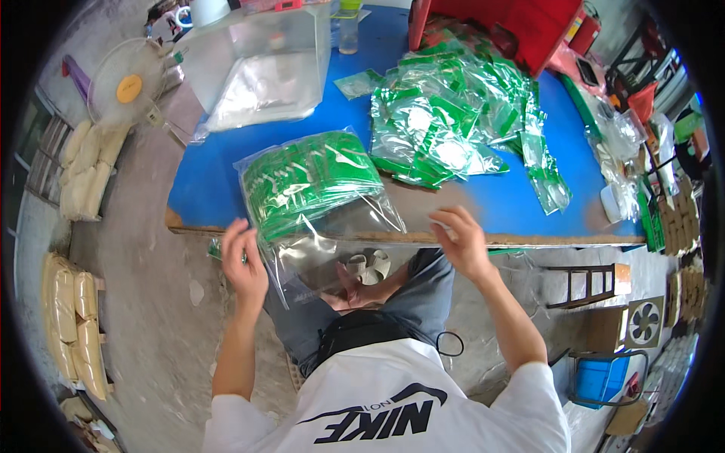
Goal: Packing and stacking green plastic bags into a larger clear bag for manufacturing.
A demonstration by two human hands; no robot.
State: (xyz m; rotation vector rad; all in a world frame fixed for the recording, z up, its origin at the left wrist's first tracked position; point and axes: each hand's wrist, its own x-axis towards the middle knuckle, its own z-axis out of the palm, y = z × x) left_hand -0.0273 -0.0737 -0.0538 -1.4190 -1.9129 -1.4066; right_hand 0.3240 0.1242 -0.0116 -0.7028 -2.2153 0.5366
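Note:
A clear plastic bag (325, 238) lies at the table's front edge, its unfilled end hanging over toward my lap. Inside it is a neat row of green-and-clear packets (313, 181), packed closely together. My left hand (245, 264) is just beside the bag's left edge, fingers bent and apart; I see nothing held in it. To the right of the bag, my right hand (462, 245) hovers by the table edge with fingers loosely curled and spaced, holding nothing visible. Beyond it lies a large heap of loose green-and-clear packets (445, 113).
A red bin (498, 30) lies tipped behind the heap on the blue table (215, 170). At back left, a translucent box (253, 57) holds flat clear bags. A fan (128, 87) stands left; a wooden stool (593, 285) and blue basket (600, 377) are right.

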